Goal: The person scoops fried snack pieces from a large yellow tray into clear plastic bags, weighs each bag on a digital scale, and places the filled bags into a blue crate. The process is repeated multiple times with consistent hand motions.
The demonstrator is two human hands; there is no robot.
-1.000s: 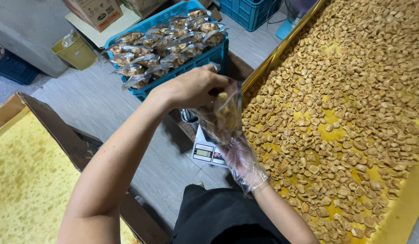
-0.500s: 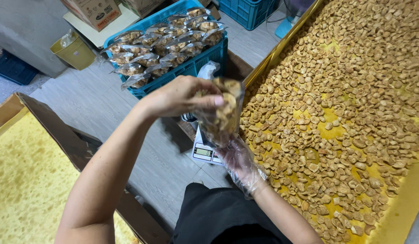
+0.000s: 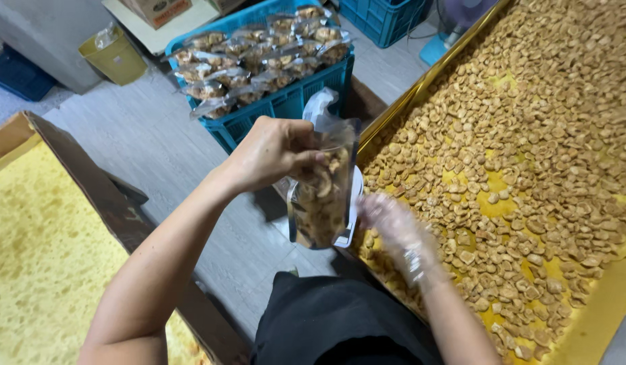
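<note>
My left hand (image 3: 276, 150) grips the top of a clear plastic pouch (image 3: 321, 196) filled with tan snack pieces and holds it upright in the air. My right hand (image 3: 394, 226), in a thin clear glove, hovers just right of the pouch over the near edge of a big yellow-lined tray (image 3: 600, 307) covered with loose snack pieces (image 3: 529, 135). That hand is blurred and I cannot see anything in it. A small white scale (image 3: 350, 226) on the floor is mostly hidden behind the pouch.
A blue crate (image 3: 286, 105) of several filled pouches stands on the grey floor ahead. Another blue crate (image 3: 384, 17) sits beyond it. A yellow bin (image 3: 113, 57) is at the far left. A second yellow-lined tray (image 3: 36, 250) lies at my left.
The left hand has brought the pouch down and slightly left, turning it upright. The gloved right hand has risen from beneath the pouch and moved right toward the tray's edge.
</note>
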